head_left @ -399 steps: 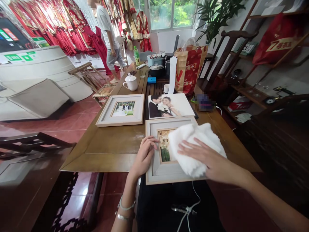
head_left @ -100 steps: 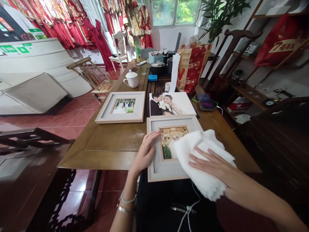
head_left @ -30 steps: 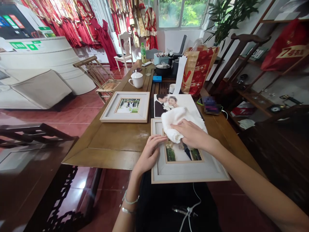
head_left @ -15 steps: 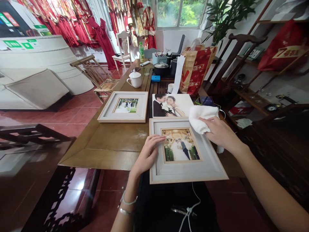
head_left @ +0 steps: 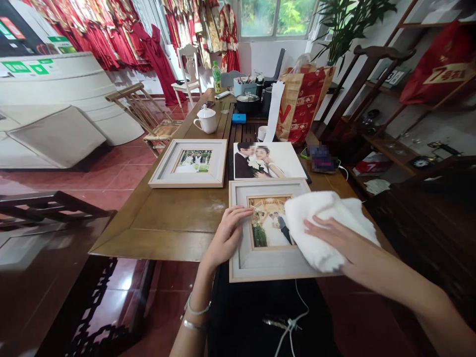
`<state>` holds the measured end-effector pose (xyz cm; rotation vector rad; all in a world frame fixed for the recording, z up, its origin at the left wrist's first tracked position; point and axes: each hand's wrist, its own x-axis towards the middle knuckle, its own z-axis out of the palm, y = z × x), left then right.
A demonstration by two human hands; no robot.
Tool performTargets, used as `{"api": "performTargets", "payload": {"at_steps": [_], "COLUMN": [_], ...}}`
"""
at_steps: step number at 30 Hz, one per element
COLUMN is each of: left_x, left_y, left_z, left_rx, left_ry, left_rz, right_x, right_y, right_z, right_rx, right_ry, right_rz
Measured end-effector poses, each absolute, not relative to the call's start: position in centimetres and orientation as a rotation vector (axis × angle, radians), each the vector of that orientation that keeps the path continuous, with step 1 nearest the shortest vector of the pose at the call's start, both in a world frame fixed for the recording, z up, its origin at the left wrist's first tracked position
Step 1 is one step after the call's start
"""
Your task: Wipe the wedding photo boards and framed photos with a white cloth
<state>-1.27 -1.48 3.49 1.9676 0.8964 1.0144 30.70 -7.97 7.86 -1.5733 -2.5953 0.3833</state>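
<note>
A pale wooden picture frame [head_left: 273, 267] with a wedding photo [head_left: 269, 223] lies in front of me, its near side jutting past the table edge. My left hand [head_left: 231, 235] holds its left side, with the fingers curled over the border and their tips by the photo's left edge. Under my right hand [head_left: 329, 235] is a bunched white cloth [head_left: 316, 206], pressed onto the right part of the frame. The fingers lie across the cloth, which hides the photo's right edge and much of the frame's right border.
A second framed photo [head_left: 191, 161] lies to the left on the wooden table [head_left: 178, 210]. Beyond the near frame is an unframed couple photo print [head_left: 286, 161]. Farther back stand a lidded white mug [head_left: 206, 120], a blue box [head_left: 238, 118] and a paper bag [head_left: 299, 106].
My right hand has moved the cloth from the frame's upper right corner down toward me, and the cloth is more spread out. My left hand has stayed at the left side.
</note>
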Motion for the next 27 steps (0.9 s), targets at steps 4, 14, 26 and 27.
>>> {"api": "performTargets", "payload": {"at_steps": [4, 14, 26, 27], "left_x": [-1.2, -1.3, -1.2, -1.2], "left_y": [-1.5, -1.5, -1.8, -1.8], "left_z": [3.8, 3.5, 3.0, 3.0], "left_rx": [1.965, 1.959, 1.907, 1.91], "left_ry": [0.904, 0.875, 0.975, 0.978], "left_rz": [0.996, 1.019, 1.01, 1.008], "right_x": [32.9, 31.2, 23.7, 22.4], "right_y": [-12.8, -2.7, -2.0, -3.2], "right_z": [8.6, 8.5, 6.8, 7.1], "right_rx": [-1.658, -1.683, -1.677, -1.666], "right_ry": [-2.57, -2.297, -2.418, -2.454], "right_rz": [0.655, 0.328, 0.053, 0.1]}}
